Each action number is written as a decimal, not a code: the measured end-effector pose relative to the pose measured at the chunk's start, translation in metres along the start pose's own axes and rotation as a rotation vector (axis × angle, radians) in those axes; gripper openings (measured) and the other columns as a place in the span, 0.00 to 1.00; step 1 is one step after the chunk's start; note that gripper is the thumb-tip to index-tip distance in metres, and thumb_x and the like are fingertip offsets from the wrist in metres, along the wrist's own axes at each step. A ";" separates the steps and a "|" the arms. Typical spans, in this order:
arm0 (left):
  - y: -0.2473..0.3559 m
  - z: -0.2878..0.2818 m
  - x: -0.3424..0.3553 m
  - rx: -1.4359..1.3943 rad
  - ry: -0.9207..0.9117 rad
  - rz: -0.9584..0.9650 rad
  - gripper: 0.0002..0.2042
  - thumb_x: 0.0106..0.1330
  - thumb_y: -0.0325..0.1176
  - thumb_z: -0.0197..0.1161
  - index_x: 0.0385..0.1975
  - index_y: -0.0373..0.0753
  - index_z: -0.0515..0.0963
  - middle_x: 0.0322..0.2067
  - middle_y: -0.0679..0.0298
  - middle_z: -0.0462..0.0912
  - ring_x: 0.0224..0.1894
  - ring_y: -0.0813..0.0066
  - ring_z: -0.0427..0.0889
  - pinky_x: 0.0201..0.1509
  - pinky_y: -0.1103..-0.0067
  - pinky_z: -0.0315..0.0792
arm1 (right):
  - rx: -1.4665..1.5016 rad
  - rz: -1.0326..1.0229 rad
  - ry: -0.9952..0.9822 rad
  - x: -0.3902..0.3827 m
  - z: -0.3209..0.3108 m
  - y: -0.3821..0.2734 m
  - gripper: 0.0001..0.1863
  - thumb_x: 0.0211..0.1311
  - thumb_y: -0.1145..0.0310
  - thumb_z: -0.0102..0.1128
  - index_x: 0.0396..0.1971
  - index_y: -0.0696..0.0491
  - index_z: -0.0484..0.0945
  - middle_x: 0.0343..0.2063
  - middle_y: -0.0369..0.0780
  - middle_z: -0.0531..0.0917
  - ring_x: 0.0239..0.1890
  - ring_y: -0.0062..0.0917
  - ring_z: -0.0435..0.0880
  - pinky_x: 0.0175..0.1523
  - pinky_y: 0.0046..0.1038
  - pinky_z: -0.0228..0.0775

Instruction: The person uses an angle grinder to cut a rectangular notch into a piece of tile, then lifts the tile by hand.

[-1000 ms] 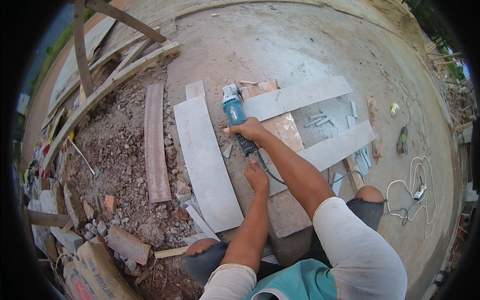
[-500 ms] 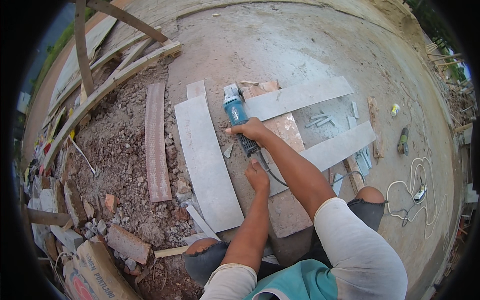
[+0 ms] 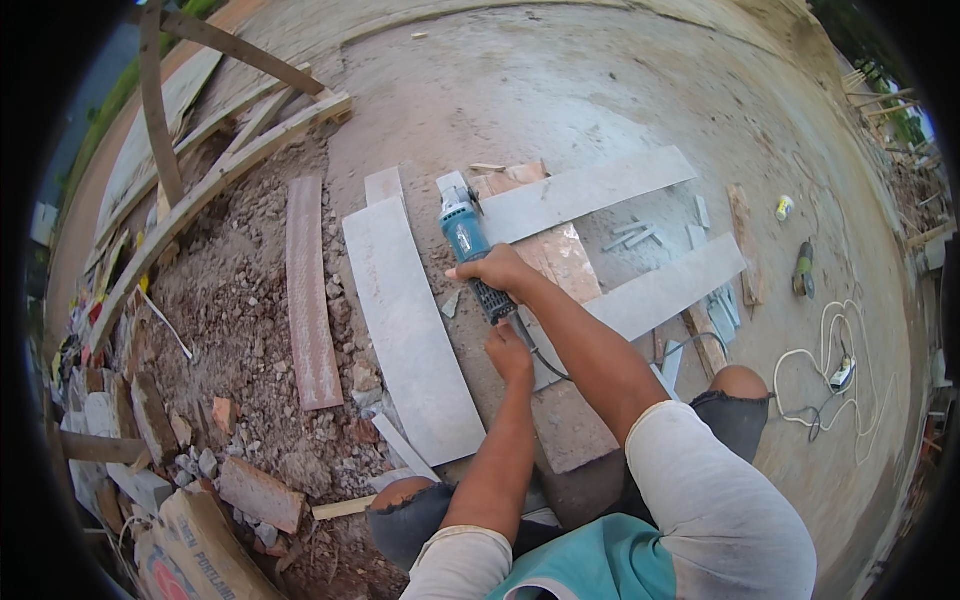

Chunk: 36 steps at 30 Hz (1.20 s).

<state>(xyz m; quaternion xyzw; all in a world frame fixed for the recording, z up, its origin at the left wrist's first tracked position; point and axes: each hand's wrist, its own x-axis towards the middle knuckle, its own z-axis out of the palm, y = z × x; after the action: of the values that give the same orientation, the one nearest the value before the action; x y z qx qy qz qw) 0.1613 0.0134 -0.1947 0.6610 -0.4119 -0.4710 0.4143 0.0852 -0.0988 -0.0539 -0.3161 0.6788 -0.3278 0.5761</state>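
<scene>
A teal and black angle grinder [image 3: 464, 232] points away from me, its metal head at the left end of a pale tile strip [image 3: 590, 196]. My right hand [image 3: 497, 270] is wrapped over the grinder's body from above. Closed around the tool's rear end, where the power cord leaves it, is my left hand [image 3: 511, 352]. The disc is mostly hidden by the head, and I cannot tell whether it touches the strip. Beneath that strip lie reddish slabs [image 3: 562, 262]. Another pale strip [image 3: 668, 287] slants across to the right, nearer me.
Left of the grinder lie a wide pale tile plank [image 3: 412, 330] and a reddish strip [image 3: 314, 300] on rubble. Thin offcuts [image 3: 636, 238], a second power tool [image 3: 803, 268], a small container [image 3: 784, 208] and a coiled white cable [image 3: 790, 355] lie rightward. A timber frame [image 3: 230, 165] stands far left.
The whole view has shifted slightly. Both hands keep their hold on the grinder, and it stays at the left end of the far strip with little visible movement.
</scene>
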 end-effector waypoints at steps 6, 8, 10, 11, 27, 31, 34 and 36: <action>0.000 -0.001 -0.001 -0.008 0.103 0.016 0.18 0.71 0.37 0.50 0.30 0.25 0.75 0.24 0.44 0.77 0.28 0.46 0.77 0.36 0.59 0.66 | 0.039 -0.042 -0.036 -0.008 0.003 0.005 0.29 0.39 0.59 0.81 0.34 0.67 0.80 0.32 0.47 0.83 0.30 0.29 0.82 0.35 0.31 0.74; 0.003 -0.002 -0.003 -0.053 0.041 -0.039 0.17 0.71 0.37 0.51 0.29 0.25 0.74 0.25 0.46 0.77 0.29 0.51 0.77 0.37 0.59 0.66 | 0.035 -0.049 -0.021 -0.010 0.000 0.009 0.29 0.39 0.59 0.81 0.34 0.67 0.80 0.32 0.47 0.83 0.30 0.29 0.82 0.36 0.31 0.74; 0.004 -0.001 -0.004 -0.073 -0.002 -0.077 0.16 0.70 0.36 0.52 0.31 0.25 0.74 0.27 0.46 0.76 0.31 0.54 0.78 0.38 0.61 0.66 | 0.026 -0.046 -0.015 -0.009 -0.003 0.014 0.29 0.39 0.58 0.81 0.34 0.66 0.79 0.31 0.46 0.82 0.29 0.28 0.81 0.35 0.30 0.73; 0.001 0.000 -0.004 -0.070 -0.016 -0.087 0.15 0.70 0.35 0.53 0.32 0.25 0.73 0.28 0.47 0.76 0.32 0.55 0.78 0.39 0.61 0.66 | 0.019 -0.037 -0.015 -0.008 -0.005 0.016 0.29 0.39 0.57 0.80 0.34 0.64 0.79 0.30 0.44 0.81 0.28 0.28 0.79 0.34 0.30 0.72; -0.005 -0.006 -0.002 -0.268 -0.029 -0.134 0.08 0.65 0.25 0.54 0.39 0.27 0.76 0.35 0.51 0.80 0.38 0.63 0.79 0.43 0.66 0.69 | 0.031 0.016 -0.067 -0.034 -0.001 0.012 0.31 0.41 0.56 0.80 0.38 0.65 0.78 0.33 0.46 0.81 0.31 0.30 0.81 0.37 0.30 0.73; 0.009 -0.003 -0.010 -0.297 0.035 -0.080 0.07 0.63 0.23 0.53 0.34 0.28 0.77 0.30 0.53 0.82 0.33 0.66 0.79 0.39 0.67 0.69 | 0.023 0.021 -0.057 -0.038 -0.004 0.015 0.32 0.41 0.57 0.80 0.39 0.66 0.78 0.33 0.47 0.81 0.32 0.30 0.81 0.38 0.30 0.73; 0.004 -0.006 -0.007 -0.291 0.052 -0.073 0.06 0.61 0.21 0.53 0.33 0.28 0.77 0.29 0.54 0.82 0.32 0.66 0.79 0.38 0.67 0.70 | 0.011 0.021 -0.052 -0.038 -0.001 0.017 0.31 0.40 0.57 0.80 0.38 0.66 0.79 0.34 0.47 0.82 0.33 0.31 0.82 0.38 0.30 0.73; -0.004 -0.007 -0.002 -0.340 0.052 -0.069 0.06 0.60 0.21 0.53 0.32 0.28 0.77 0.28 0.55 0.82 0.32 0.67 0.80 0.38 0.67 0.70 | 0.017 0.016 -0.035 -0.040 0.002 0.017 0.30 0.39 0.58 0.81 0.35 0.68 0.80 0.35 0.49 0.83 0.34 0.31 0.83 0.39 0.31 0.74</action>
<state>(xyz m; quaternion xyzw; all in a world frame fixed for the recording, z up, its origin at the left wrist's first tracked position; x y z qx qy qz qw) 0.1679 0.0175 -0.1967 0.6071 -0.2925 -0.5304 0.5143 0.0916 -0.0569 -0.0454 -0.3114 0.6682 -0.3233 0.5933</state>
